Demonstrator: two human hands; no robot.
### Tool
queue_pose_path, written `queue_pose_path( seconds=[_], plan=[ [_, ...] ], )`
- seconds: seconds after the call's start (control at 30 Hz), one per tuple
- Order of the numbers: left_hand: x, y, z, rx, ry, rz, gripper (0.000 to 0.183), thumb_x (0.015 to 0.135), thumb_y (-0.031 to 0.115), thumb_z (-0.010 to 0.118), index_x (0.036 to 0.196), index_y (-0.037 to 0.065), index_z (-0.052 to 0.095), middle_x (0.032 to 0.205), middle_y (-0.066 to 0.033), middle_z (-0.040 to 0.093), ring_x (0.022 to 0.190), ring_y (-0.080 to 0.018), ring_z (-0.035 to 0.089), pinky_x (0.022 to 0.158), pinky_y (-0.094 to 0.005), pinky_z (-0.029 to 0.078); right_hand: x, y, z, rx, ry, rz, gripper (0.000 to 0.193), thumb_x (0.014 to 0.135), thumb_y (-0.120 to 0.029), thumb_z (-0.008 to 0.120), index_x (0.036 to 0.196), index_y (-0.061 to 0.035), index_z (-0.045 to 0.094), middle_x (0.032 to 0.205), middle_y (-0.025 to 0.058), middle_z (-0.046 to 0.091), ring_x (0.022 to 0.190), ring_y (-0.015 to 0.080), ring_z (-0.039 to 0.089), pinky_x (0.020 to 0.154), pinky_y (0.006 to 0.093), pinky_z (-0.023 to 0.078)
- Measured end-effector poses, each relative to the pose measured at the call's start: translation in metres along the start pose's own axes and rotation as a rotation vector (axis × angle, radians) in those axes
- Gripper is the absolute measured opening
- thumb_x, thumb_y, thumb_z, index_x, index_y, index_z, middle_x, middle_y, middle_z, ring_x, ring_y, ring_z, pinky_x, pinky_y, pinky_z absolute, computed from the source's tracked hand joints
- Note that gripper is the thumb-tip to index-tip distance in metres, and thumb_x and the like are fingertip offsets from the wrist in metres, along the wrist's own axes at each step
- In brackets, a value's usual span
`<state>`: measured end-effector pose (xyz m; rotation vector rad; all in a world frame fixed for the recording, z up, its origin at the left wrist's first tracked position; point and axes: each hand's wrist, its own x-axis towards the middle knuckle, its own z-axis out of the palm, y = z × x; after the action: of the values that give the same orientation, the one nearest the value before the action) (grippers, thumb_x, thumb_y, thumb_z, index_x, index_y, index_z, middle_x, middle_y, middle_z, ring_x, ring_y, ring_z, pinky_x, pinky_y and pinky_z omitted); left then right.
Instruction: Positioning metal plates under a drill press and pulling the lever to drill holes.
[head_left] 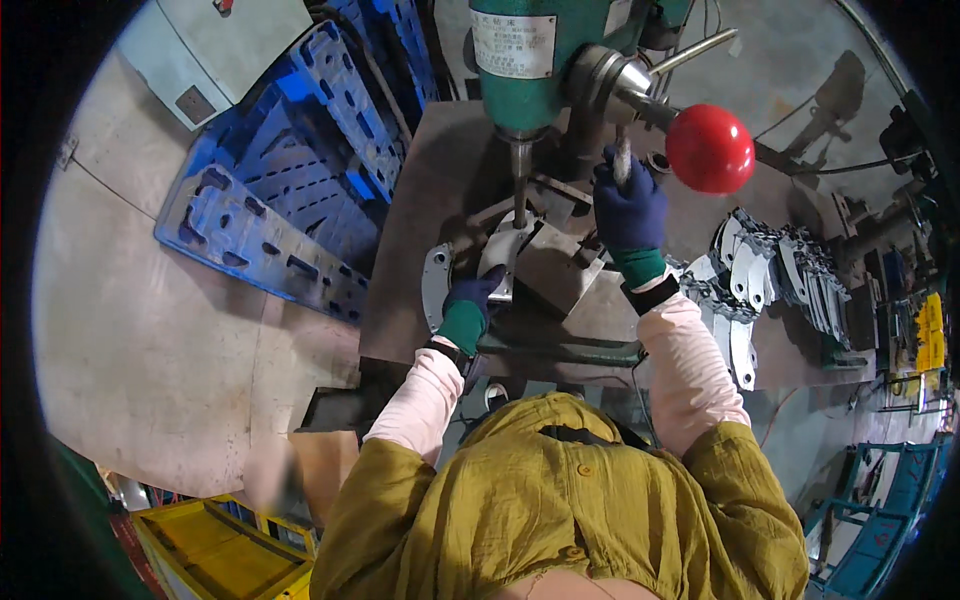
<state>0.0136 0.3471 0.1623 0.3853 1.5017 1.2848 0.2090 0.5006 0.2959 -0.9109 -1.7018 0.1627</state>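
Note:
A green drill press stands ahead of me, its spindle and bit reaching down onto a curved metal plate. That plate lies against an angled steel fixture. My left hand, in a dark blue and green glove, is closed on the plate's near end; its fingertips are partly hidden. To the right, my right hand, gloved alike, wraps round a feed lever of the press. Left of the fixture lies another curved metal plate with holes.
A red ball knob on another lever sticks out beside my right hand. Several curved metal plates are piled on the table's right side. Blue plastic pallets stand to the left, and a yellow metal frame at the lower left.

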Motion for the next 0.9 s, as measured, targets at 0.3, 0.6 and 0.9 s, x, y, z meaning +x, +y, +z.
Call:
queue_pose_path(
  seconds=[0.3, 0.6, 0.9],
  plan=[
    [0.012, -0.006, -0.004, 0.013, -0.042, -0.033, 0.037, 0.085, 0.033, 0.074, 0.117, 0.018, 0.066, 0.105, -0.0049, 0.069, 0.083, -0.0172, 0.066, 0.067, -0.0320, 0.057, -0.006, 0.063, 0.017, -0.028, -0.023, -0.160, 0.052, 0.073, -0.020, 0.070, 0.124, -0.0149, 0.059, 0.096, 0.0154, 0.066, 0.086, 0.0366, 0.065, 0.072, 0.0463, 0.052],
    [0.012, -0.004, 0.004, 0.091, 0.043, 0.005, 0.053, 0.077, 0.040, 0.080, 0.117, 0.012, 0.060, 0.088, -0.0068, 0.065, 0.061, -0.0195, 0.061, 0.051, -0.0328, 0.048, 0.066, 0.080, -0.006, -0.494, 0.075, -0.437, 0.053, 0.077, -0.024, 0.069, 0.127, -0.0191, 0.056, 0.090, 0.0101, 0.064, 0.078, 0.0334, 0.063, 0.065, 0.0477, 0.050],
    [0.007, -0.003, 0.000, 0.152, 0.071, -0.072, 0.054, 0.077, 0.043, 0.079, 0.118, 0.012, 0.060, 0.089, -0.0082, 0.066, 0.063, -0.0206, 0.063, 0.051, -0.0332, 0.049, 0.073, 0.069, -0.009, -0.316, -0.069, -0.308, 0.020, 0.080, -0.024, 0.068, 0.095, -0.0128, 0.062, 0.079, 0.0144, 0.065, 0.070, 0.0400, 0.063, 0.060, 0.0496, 0.050]
  ],
)
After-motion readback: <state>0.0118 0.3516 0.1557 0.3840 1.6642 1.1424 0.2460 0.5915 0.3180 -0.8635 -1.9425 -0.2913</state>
